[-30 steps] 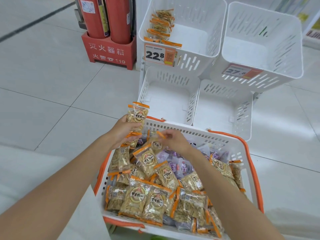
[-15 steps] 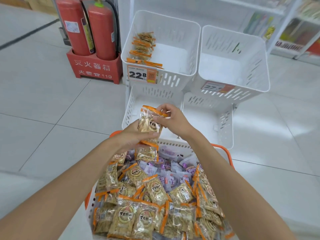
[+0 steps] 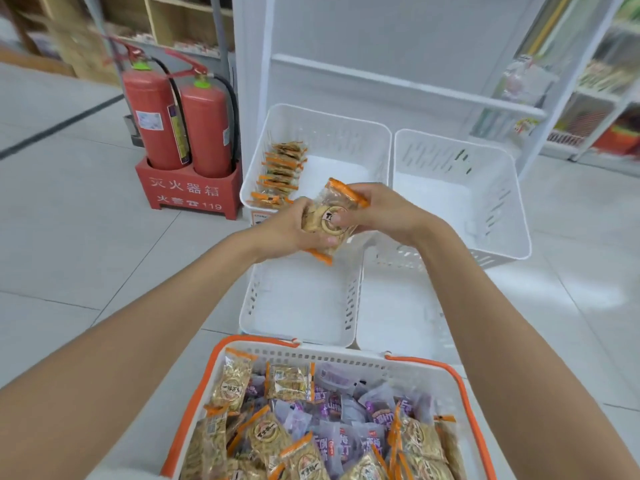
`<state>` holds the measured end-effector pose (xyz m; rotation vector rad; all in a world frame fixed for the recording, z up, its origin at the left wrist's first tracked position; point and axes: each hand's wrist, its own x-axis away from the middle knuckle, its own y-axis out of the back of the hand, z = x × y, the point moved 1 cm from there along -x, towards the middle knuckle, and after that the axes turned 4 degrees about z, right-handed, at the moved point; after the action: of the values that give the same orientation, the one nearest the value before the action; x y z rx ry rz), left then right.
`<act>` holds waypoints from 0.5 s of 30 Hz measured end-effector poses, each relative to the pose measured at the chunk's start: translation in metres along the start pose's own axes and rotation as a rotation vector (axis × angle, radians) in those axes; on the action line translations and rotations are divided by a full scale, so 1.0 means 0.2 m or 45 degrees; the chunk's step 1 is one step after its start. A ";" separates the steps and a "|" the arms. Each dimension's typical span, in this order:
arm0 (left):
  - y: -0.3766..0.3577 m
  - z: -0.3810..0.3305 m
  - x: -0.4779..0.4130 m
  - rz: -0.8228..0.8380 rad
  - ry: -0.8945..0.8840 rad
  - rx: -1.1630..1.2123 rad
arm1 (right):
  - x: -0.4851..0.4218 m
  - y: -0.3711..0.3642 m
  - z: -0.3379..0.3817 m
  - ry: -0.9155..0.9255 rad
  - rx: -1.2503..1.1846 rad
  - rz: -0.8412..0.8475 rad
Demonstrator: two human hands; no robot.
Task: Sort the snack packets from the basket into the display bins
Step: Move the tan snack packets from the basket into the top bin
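Place: a shop floor, plainly.
Bins: white display bins (image 3: 450,157) tiered against a white rack (image 3: 381,46).
Shelves: stocked goods shelving (image 3: 595,109) off to the right.
Basket: orange-rimmed shopping basket (image 3: 460,382) heaped with wrapped snack packets (image 3: 289,382).

A single wide-angle camera sat on the person's head and looked forward and steeply down, so both forearms ran in from the bottom corners and the left grip (image 3: 294,226) and right grip (image 3: 388,213) met on a snack packet (image 3: 330,216) a little above the frame's middle. It stood close over the basket (image 3: 346,356), whose near end the bottom edge cut off, with the white display bins (image 3: 301,306) just beyond. Farther off, the fire extinguishers (image 3: 204,133) at upper left and the store shelves (image 3: 602,109) at upper right blurred towards the edges, and tiled floor (image 3: 69,244) filled the left side.
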<state>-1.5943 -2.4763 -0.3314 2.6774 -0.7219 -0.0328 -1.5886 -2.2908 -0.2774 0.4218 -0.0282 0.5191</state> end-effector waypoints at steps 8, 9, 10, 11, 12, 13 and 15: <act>0.33 0.11 -0.28 -0.189 -0.052 -1.064 | -0.39 0.28 -0.07 0.190 0.389 -0.673; 0.35 0.14 -0.28 -0.170 -0.057 -1.204 | -0.45 0.28 -0.11 0.181 0.497 -0.656; 0.36 0.18 -0.29 -0.127 -0.035 -1.331 | -0.51 0.26 -0.16 0.164 0.613 -0.613; 0.36 0.22 -0.29 -0.077 0.029 -1.461 | -0.57 0.24 -0.21 0.142 0.724 -0.555; 0.36 0.25 -0.29 -0.065 0.074 -1.596 | -0.62 0.21 -0.26 0.116 0.788 -0.485; 0.35 0.28 -0.29 -0.102 0.060 -1.694 | -0.67 0.18 -0.31 0.082 0.776 -0.395; 0.35 0.32 -0.29 -0.182 0.008 -1.752 | -0.70 0.12 -0.34 -0.033 0.524 -0.198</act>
<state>-1.6855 -2.5266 -0.3692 1.3843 -0.2775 -0.3958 -1.7269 -2.3110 -0.3483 0.8262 0.0871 0.3642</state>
